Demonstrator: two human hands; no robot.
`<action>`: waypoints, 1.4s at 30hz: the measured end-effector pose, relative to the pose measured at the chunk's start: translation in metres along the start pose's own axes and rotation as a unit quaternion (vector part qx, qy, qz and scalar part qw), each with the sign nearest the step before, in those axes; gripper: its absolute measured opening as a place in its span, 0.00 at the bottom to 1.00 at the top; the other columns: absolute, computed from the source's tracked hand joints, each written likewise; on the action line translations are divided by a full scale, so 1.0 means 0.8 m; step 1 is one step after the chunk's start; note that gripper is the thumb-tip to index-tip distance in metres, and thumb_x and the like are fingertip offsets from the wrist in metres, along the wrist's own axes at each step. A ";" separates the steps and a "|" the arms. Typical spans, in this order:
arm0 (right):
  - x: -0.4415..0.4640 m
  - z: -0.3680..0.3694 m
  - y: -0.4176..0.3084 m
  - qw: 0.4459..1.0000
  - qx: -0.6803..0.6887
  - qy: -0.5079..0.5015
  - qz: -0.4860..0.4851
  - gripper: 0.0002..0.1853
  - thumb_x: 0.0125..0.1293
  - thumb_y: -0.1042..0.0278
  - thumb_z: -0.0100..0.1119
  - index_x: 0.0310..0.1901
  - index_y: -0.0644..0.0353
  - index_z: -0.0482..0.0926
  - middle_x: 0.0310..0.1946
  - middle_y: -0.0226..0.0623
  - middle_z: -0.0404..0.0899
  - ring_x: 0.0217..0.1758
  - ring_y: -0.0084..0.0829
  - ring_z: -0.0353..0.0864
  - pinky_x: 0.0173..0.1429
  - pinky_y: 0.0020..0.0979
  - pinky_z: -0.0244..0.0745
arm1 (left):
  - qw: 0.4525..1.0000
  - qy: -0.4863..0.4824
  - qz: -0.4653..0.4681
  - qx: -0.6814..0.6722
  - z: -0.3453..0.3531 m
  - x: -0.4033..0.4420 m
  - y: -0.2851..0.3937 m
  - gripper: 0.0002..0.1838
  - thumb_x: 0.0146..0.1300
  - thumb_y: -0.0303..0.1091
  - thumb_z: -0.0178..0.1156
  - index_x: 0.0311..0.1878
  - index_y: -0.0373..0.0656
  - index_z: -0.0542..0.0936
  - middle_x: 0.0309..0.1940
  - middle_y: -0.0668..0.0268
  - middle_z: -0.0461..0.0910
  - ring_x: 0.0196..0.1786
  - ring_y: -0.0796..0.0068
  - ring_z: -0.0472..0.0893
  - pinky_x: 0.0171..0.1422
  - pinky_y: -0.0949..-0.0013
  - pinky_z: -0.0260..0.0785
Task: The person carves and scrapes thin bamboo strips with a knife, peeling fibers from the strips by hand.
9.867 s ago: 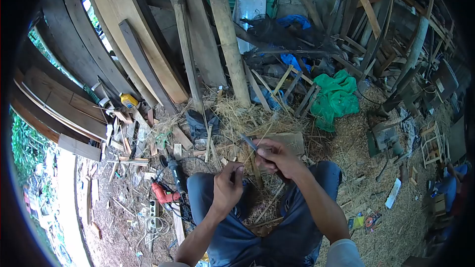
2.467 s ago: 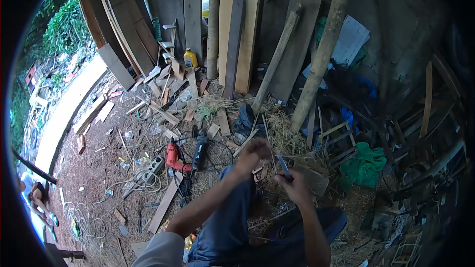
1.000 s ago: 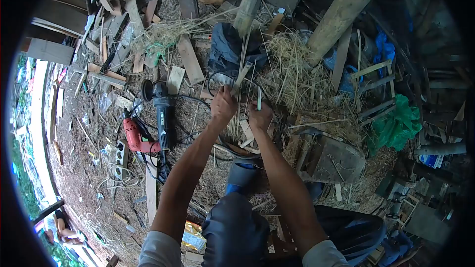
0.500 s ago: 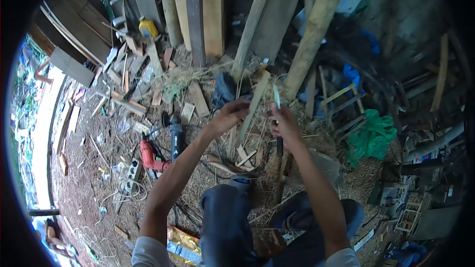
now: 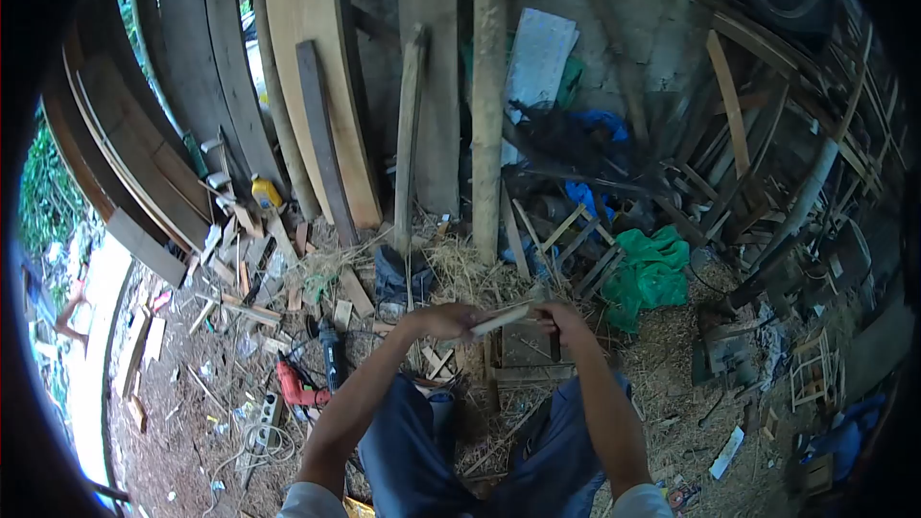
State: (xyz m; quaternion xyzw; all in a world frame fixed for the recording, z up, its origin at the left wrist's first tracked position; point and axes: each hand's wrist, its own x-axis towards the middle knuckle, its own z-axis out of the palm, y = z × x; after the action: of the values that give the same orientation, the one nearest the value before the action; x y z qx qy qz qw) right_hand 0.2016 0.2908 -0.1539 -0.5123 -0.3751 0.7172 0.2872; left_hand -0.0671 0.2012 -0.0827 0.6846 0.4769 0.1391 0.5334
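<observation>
Between my hands, in front of my knees, a short pale wood strip lies slanted. My left hand is closed on its left end. At the strip's right end is my right hand, its fingers closed around the dark handle of a knife that points down. The blade cannot be made out. Below the hands are my bent knees in blue trousers, with a wooden block on the ground between them and the hands.
A red drill and a black angle grinder lie left of my knees near a power strip with cords. Planks and a post stand ahead. A green plastic bag lies right. A person's arm shows far left.
The view has tilted up and turned right. My left hand has taken hold of the wood strip, now lying across between both hands. The knife in my right hand has turned from upright to pointing down.
</observation>
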 end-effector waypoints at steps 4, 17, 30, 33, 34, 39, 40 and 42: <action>-0.038 -0.046 -0.022 0.996 0.039 0.080 -0.009 0.09 0.61 0.69 0.60 0.26 0.60 0.73 0.17 0.28 0.67 0.15 0.17 0.60 0.18 0.23 0.52 | 0.989 0.088 0.031 -0.115 0.008 0.007 -0.021 0.16 0.59 0.23 0.58 0.52 0.35 0.77 0.38 0.61 0.79 0.43 0.74 0.79 0.48 0.72 0.72; -0.042 -0.048 0.017 0.879 -0.475 0.037 0.012 0.15 0.68 0.63 0.52 0.40 0.70 0.76 0.24 0.35 0.75 0.19 0.25 0.73 0.22 0.30 0.66 | 0.892 0.362 0.148 -0.227 0.030 0.064 0.041 0.12 0.63 0.29 0.61 0.47 0.33 0.79 0.37 0.62 0.83 0.39 0.76 0.82 0.45 0.73 0.75; -0.107 0.010 -0.003 0.980 -0.088 0.008 -0.176 0.14 0.71 0.68 0.48 0.55 0.63 0.70 0.30 0.29 0.74 0.24 0.20 0.68 0.30 0.26 0.66 | 0.933 0.328 0.136 -0.057 0.064 0.099 0.028 0.15 0.59 0.22 0.62 0.50 0.37 0.77 0.41 0.60 0.84 0.48 0.72 0.83 0.52 0.71 0.74; -0.109 0.019 -0.009 0.958 -0.171 0.043 -0.226 0.14 0.69 0.67 0.53 0.52 0.62 0.71 0.30 0.27 0.73 0.25 0.19 0.67 0.31 0.25 0.65 | 0.939 0.314 0.133 -0.050 0.062 0.099 0.034 0.16 0.59 0.21 0.62 0.50 0.36 0.76 0.41 0.61 0.83 0.47 0.72 0.82 0.52 0.71 0.74; -0.106 0.020 -0.009 0.913 -0.290 0.099 -0.270 0.14 0.67 0.66 0.56 0.51 0.62 0.72 0.30 0.27 0.72 0.26 0.19 0.68 0.32 0.24 0.66 | 0.938 0.311 0.146 -0.047 0.058 0.100 0.036 0.15 0.59 0.20 0.61 0.50 0.35 0.76 0.41 0.61 0.83 0.46 0.72 0.82 0.53 0.71 0.74; -0.089 0.023 -0.016 0.887 -0.362 0.085 -0.272 0.20 0.61 0.61 0.64 0.50 0.62 0.73 0.33 0.35 0.78 0.33 0.23 0.77 0.37 0.27 0.71 | 0.871 0.368 0.186 -0.268 0.011 0.107 0.035 0.12 0.60 0.27 0.64 0.46 0.37 0.78 0.39 0.65 0.82 0.43 0.76 0.81 0.49 0.71 0.74; -0.087 0.024 -0.017 0.899 -0.353 0.048 -0.257 0.21 0.59 0.60 0.67 0.50 0.62 0.73 0.33 0.34 0.79 0.34 0.23 0.77 0.38 0.27 0.71 | 0.838 0.402 0.154 -0.333 -0.002 0.106 0.031 0.11 0.60 0.27 0.63 0.46 0.37 0.78 0.39 0.65 0.81 0.42 0.76 0.80 0.48 0.70 0.75; -0.074 0.016 -0.003 0.911 -0.322 0.006 -0.259 0.22 0.59 0.59 0.68 0.50 0.62 0.73 0.34 0.33 0.79 0.33 0.22 0.76 0.38 0.27 0.71 | 0.798 0.436 0.120 -0.398 -0.027 0.105 0.016 0.11 0.61 0.28 0.63 0.45 0.38 0.78 0.38 0.65 0.81 0.41 0.75 0.80 0.47 0.70 0.76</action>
State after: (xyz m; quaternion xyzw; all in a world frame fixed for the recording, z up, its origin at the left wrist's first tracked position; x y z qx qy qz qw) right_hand 0.2076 0.2415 -0.1186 -0.4663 -0.7035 0.4546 0.2844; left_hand -0.0335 0.2815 -0.0897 0.3304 0.4759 0.6635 0.4733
